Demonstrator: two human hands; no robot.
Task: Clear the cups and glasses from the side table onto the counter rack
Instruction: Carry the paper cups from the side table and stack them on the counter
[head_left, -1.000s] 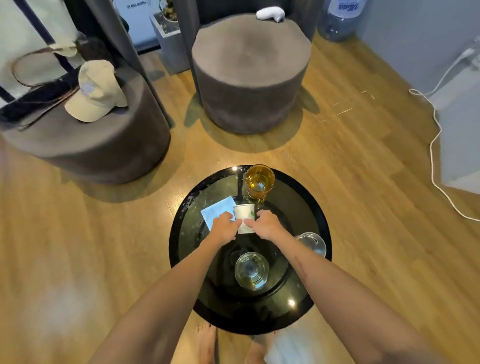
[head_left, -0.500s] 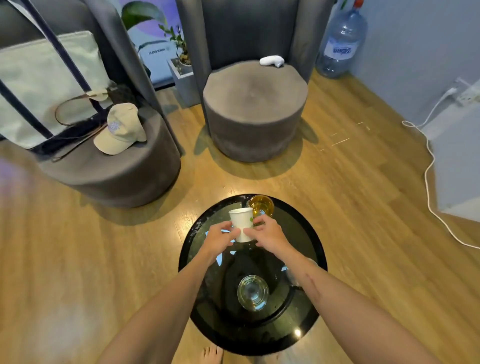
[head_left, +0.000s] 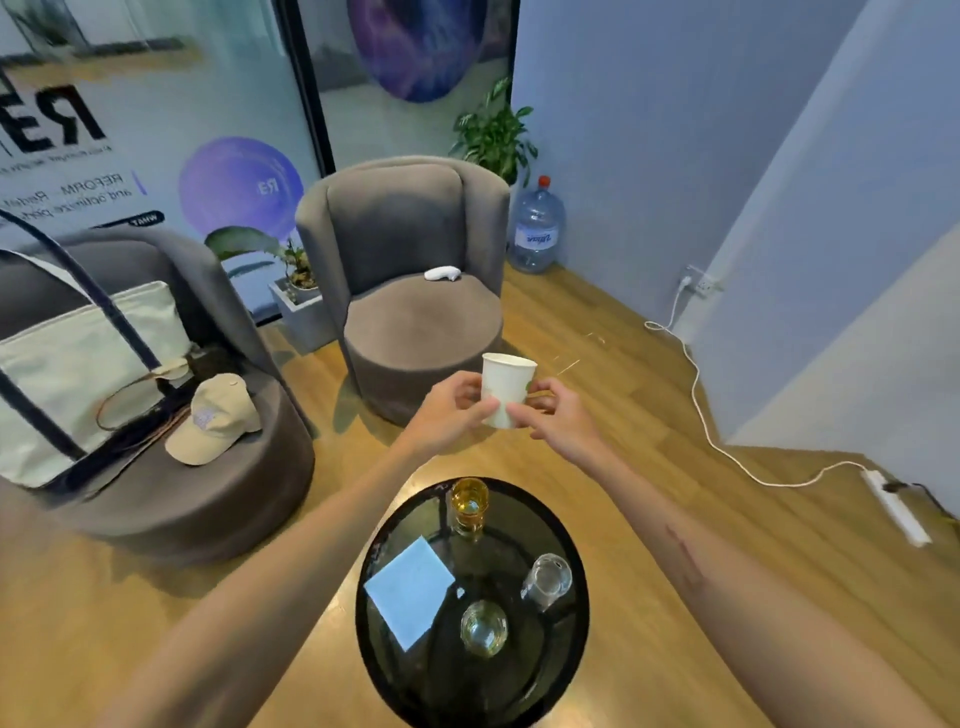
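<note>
A white paper cup (head_left: 506, 384) hangs in the air above the floor, well clear of the table. My left hand (head_left: 451, 410) grips its left side and my right hand (head_left: 556, 415) pinches its right side. Below, the round black glass side table (head_left: 574, 644) carries an amber glass (head_left: 469, 503) at its far edge, a clear glass (head_left: 483, 627) near the middle and a clear glass (head_left: 548, 579) lying tilted at the right. A pale blue napkin (head_left: 410, 592) lies flat on the table's left part.
Two grey armchairs stand beyond: one ahead (head_left: 415, 291) with a small white object, one at left (head_left: 171, 415) holding a tote bag (head_left: 78, 374) and a beige cap (head_left: 215, 418). A water jug (head_left: 536, 226), a potted plant and a white cable with power strip (head_left: 896, 512) line the right wall.
Both hands have lifted the paper cup off the table and carried it up and forward. The view has tilted up, showing the chairs and walls. The napkin now lies uncovered.
</note>
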